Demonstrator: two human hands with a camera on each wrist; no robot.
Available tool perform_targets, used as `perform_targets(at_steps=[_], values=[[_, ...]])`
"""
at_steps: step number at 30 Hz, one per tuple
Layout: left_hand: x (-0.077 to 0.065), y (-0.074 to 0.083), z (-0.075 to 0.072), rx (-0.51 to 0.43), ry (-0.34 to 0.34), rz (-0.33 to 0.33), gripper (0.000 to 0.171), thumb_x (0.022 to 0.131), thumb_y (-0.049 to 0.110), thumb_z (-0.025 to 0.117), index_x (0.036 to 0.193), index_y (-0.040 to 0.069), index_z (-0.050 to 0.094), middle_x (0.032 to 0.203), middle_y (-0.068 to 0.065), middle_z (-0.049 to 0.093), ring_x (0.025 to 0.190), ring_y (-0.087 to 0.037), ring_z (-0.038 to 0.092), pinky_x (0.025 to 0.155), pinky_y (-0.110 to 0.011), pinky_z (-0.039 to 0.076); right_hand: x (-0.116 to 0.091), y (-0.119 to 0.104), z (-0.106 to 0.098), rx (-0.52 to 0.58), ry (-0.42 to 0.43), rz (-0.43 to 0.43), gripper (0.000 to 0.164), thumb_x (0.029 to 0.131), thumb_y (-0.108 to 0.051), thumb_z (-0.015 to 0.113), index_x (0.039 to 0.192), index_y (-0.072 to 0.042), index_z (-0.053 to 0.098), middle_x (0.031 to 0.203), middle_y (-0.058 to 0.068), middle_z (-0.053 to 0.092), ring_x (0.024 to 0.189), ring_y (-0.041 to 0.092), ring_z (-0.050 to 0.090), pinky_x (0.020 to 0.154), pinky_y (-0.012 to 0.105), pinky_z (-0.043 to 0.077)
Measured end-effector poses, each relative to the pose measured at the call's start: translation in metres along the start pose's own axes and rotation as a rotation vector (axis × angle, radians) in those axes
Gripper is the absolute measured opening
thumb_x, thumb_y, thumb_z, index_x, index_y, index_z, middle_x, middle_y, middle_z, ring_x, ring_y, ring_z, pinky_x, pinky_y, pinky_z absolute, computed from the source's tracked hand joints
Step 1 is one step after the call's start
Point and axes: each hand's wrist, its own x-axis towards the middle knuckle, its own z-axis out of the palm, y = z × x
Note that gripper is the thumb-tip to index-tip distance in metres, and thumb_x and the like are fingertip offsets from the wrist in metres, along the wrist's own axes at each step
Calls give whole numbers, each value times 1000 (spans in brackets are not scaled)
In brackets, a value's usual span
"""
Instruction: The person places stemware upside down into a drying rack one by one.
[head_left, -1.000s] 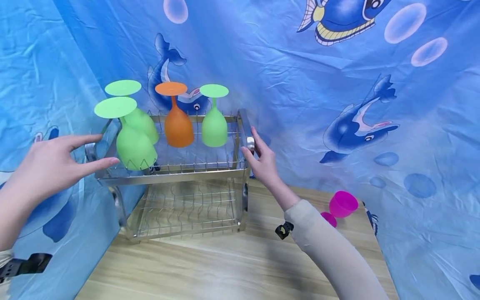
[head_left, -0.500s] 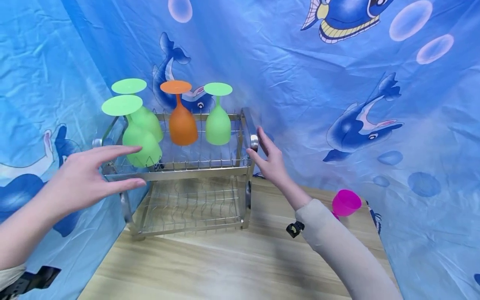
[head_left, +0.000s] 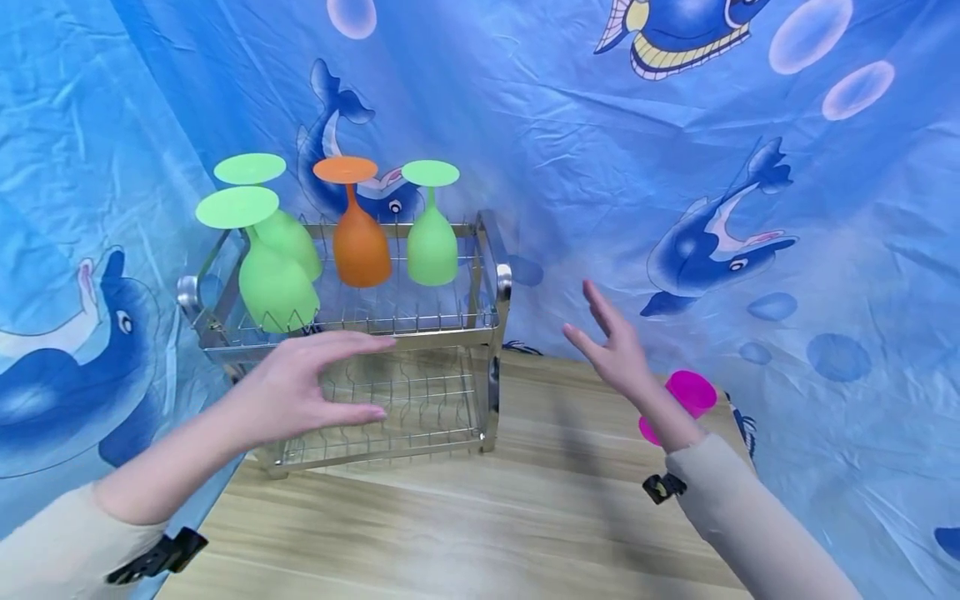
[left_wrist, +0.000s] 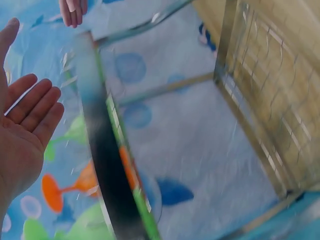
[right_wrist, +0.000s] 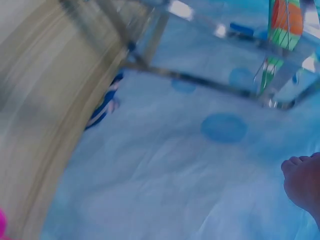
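My left hand point(head_left: 307, 387) is in front of the two-tier metal dish rack point(head_left: 448, 337), fingers and thumb extended and nothing between them. To the rack's right, my right hand point(head_left: 618, 354) is in the air, apart from the rack, its fingers extended. Three green goblets and one orange goblet point(head_left: 362, 247) stand upside down on the upper tier. One green goblet point(head_left: 279, 290) is at the front left, another green goblet point(head_left: 300, 242) behind it, and a third green goblet point(head_left: 432, 247) at the right. The left wrist view shows the left palm point(left_wrist: 22, 150) beside the rack.
A magenta goblet point(head_left: 692, 392) lies on the wooden table point(head_left: 465, 517) at the right, partly hidden by my right forearm. Blue curtains point(head_left: 570, 192) with sea animals hang behind and beside the table. The rack's lower tier point(head_left: 420, 408) holds no goblets.
My left hand has moved right from the rack's left end to in front of it. My right hand has left the rack's right handle and shifted right. The goblets stay in place.
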Motion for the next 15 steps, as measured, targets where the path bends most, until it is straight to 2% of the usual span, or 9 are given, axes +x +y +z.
perform_targets(at_steps=[2, 6, 10, 15], values=[[3, 0, 13, -36, -22, 10, 73, 79, 38, 96, 143, 17, 69, 139, -3, 72, 126, -29, 69, 100, -56, 59, -14, 11, -13, -50, 6, 21, 81, 102, -14, 75, 169, -7, 29, 172, 16, 33, 158, 37, 34, 128, 46, 31], [4, -1, 43, -112, -67, -19, 73, 81, 43, 94, 145, 19, 68, 141, -1, 71, 129, -27, 68, 104, -54, 58, -42, 35, -40, -162, 27, 95, 88, 101, -21, 78, 170, -10, 25, 173, 20, 30, 156, 45, 34, 125, 57, 32], [1, -2, 77, -183, -110, -64, 75, 82, 48, 92, 146, 20, 67, 142, -2, 70, 130, -27, 67, 107, -56, 55, -70, 51, -62, -239, 67, 227, 94, 100, -31, 78, 171, -9, 21, 172, 25, 28, 151, 55, 35, 121, 69, 32], [-2, -9, 118, -266, -137, -125, 74, 82, 50, 91, 145, 19, 68, 143, -2, 69, 133, -29, 65, 110, -58, 53, -101, 70, -84, -285, 130, 386, 103, 99, -38, 78, 172, -5, 12, 174, 28, 21, 153, 59, 27, 119, 77, 27]])
